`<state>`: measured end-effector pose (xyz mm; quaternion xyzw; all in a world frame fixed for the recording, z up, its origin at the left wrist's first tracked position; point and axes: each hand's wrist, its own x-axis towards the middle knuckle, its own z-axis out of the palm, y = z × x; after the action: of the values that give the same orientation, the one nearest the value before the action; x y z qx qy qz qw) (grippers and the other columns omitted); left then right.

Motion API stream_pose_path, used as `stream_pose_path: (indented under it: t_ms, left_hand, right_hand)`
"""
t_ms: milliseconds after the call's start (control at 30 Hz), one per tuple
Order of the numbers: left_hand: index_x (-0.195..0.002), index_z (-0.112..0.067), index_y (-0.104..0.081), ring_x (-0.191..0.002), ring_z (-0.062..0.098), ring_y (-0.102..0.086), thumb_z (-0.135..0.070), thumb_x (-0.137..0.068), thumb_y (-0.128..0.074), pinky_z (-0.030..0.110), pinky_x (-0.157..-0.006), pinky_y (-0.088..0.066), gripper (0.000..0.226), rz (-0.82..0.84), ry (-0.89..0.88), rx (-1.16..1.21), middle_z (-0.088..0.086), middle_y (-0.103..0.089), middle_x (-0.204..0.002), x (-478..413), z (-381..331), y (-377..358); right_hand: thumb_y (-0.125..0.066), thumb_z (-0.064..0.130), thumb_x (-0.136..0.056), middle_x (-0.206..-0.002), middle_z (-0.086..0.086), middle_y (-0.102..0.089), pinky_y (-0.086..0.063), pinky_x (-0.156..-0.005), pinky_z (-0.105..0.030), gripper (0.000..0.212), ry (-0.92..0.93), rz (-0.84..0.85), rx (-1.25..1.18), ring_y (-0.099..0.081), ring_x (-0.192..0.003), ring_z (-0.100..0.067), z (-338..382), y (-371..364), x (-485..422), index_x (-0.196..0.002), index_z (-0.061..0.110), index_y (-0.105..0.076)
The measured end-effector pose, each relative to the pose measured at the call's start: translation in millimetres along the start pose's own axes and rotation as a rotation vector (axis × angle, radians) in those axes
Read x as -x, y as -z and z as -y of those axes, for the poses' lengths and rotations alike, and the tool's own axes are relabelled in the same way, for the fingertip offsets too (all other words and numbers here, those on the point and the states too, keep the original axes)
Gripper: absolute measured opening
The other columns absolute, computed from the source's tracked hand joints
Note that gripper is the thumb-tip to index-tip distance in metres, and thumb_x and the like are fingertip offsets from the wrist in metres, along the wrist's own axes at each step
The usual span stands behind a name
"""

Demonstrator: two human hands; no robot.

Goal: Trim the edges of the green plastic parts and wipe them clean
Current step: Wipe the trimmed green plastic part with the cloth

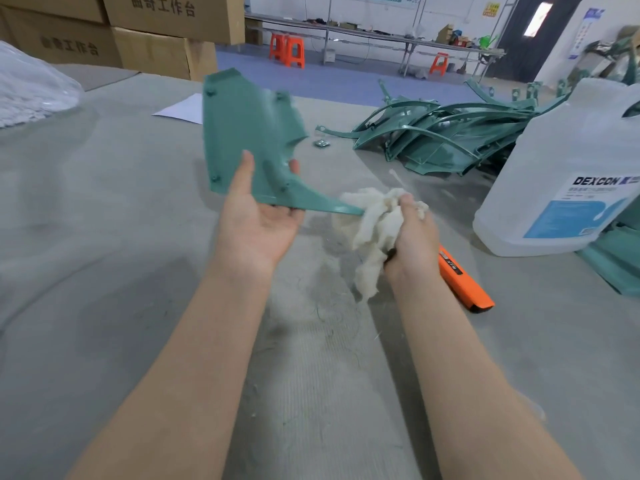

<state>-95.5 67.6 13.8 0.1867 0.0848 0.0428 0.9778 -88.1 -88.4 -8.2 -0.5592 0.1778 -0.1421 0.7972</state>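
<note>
1. Grey surface (104, 237), dusty, is carrying everything below; thin green shavings are lying on it between the forearms.
2. Part (249, 133), green plastic, flat with small studs and one long pointed tip, is being held up above the surface, broad end away from the person and tip pointing to the right.
3. Left hand (258, 223), palm up, is grasping the part at its near edge, thumb lying on the facing side and fingers wrapping behind.
4. Right hand (412, 233) is clutching a wad (374, 216) of white fluffy cloth and pressing it round the part's pointed tip.
5. Knife (464, 282), orange, is showing from under the right wrist; whether the hand is touching it cannot be told.
6. Jug (561, 168), clear plastic with a blue and white label, is standing at the right.
7. Pile (443, 133) of further green parts is lying beyond the jug, well apart from the hands.
8. Paper (183, 109), a white sheet, is lying behind the held part.
9. Cartons (156, 29) are standing stacked at the far left edge.
10. Stools (287, 48), orange, are standing on the floor beyond.
</note>
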Motion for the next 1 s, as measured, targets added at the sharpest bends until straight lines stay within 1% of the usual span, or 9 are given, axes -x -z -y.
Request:
stream_pose_path:
  t_ms: [100,200,300,467,567,700,833,933,1000]
  left_hand:
    - [-0.092,-0.017,-0.06,-0.068,0.01,-0.066,-0.029,-0.104,-0.036,0.027,-0.075,-0.046,0.029,-0.027,-0.019,0.059,0.001,-0.067,-0.079,-3,-1,1]
    - [-0.083,-0.014,-0.056,-0.052,0.011,-0.06,-0.02,-0.104,-0.026,0.026,-0.07,-0.044,0.037,-0.073,-0.067,0.198,0.0,-0.064,-0.063,-8,-14,8]
    - [-0.075,-0.014,-0.052,-0.037,0.011,-0.053,-0.009,-0.099,-0.028,0.019,-0.045,-0.046,0.035,-0.079,-0.082,0.26,-0.002,-0.057,-0.049,-5,-18,10]
    - [-0.069,-0.012,-0.049,-0.041,0.01,-0.047,-0.009,-0.098,-0.032,0.017,-0.04,-0.041,0.033,-0.051,-0.106,0.271,-0.003,-0.051,-0.053,-5,-22,10]
    - [-0.066,-0.012,-0.047,-0.042,0.009,-0.046,-0.009,-0.096,-0.033,0.019,-0.042,-0.038,0.033,-0.023,-0.124,0.267,-0.004,-0.049,-0.054,-7,-27,12]
    - [-0.066,-0.012,-0.048,-0.045,0.009,-0.045,-0.01,-0.097,-0.031,0.018,-0.044,-0.038,0.035,-0.011,-0.135,0.225,-0.004,-0.049,-0.054,-6,-26,10]
    - [-0.068,-0.011,-0.049,-0.044,0.009,-0.046,-0.009,-0.096,-0.031,0.019,-0.044,-0.038,0.034,-0.017,-0.106,0.249,-0.003,-0.05,-0.055,-6,-24,10]
    - [-0.069,-0.011,-0.049,-0.042,0.009,-0.047,-0.01,-0.096,-0.032,0.018,-0.043,-0.038,0.032,-0.017,-0.075,0.271,-0.003,-0.051,-0.053,-6,-23,12]
    - [-0.07,-0.011,-0.049,-0.04,0.009,-0.047,-0.01,-0.097,-0.031,0.018,-0.043,-0.038,0.033,-0.014,-0.066,0.272,-0.003,-0.052,-0.052,-6,-22,12]
  right_hand:
    - [-0.051,0.03,-0.1,-0.083,0.0,-0.062,-0.048,-0.089,-0.038,0.021,0.111,0.137,0.326,-0.06,-0.086,-0.018,-6,-5,7,-0.084,0.019,-0.056]
    - [-0.043,0.033,-0.103,-0.067,0.006,-0.051,-0.04,-0.067,-0.031,0.035,0.327,0.207,0.597,-0.049,-0.068,-0.011,-5,-2,9,-0.071,0.019,-0.048]
    - [-0.04,0.036,-0.104,-0.057,0.008,-0.033,-0.027,-0.054,-0.025,0.043,0.45,0.262,0.707,-0.031,-0.053,-0.007,-2,-1,10,-0.065,0.019,-0.034]
    - [-0.029,0.055,-0.101,-0.046,0.008,-0.049,-0.035,-0.046,-0.013,0.059,0.295,0.147,0.574,-0.045,-0.043,-0.003,11,6,8,-0.059,0.016,-0.042]
    - [-0.033,0.055,-0.101,-0.064,0.01,-0.066,-0.049,-0.071,-0.023,0.053,0.115,0.02,0.216,-0.063,-0.066,-0.005,19,10,0,-0.074,0.019,-0.061]
    - [-0.041,0.042,-0.103,-0.092,0.002,-0.07,-0.054,-0.084,-0.029,0.037,0.11,0.37,-0.25,-0.069,-0.089,-0.013,22,9,4,-0.111,0.014,-0.063]
    - [-0.061,0.013,-0.093,-0.093,0.007,-0.063,-0.052,-0.069,-0.024,0.051,0.311,0.652,0.171,-0.063,-0.079,-0.006,14,6,12,-0.138,0.015,-0.036]
    - [-0.066,0.013,-0.09,-0.082,0.009,-0.058,-0.049,-0.073,-0.037,0.026,0.43,0.61,0.656,-0.058,-0.078,-0.015,9,7,11,-0.111,0.022,-0.053]
    - [-0.064,0.017,-0.091,-0.078,0.011,-0.056,-0.048,-0.079,-0.042,0.015,0.456,0.575,0.741,-0.056,-0.081,-0.018,8,7,12,-0.089,0.026,-0.053]
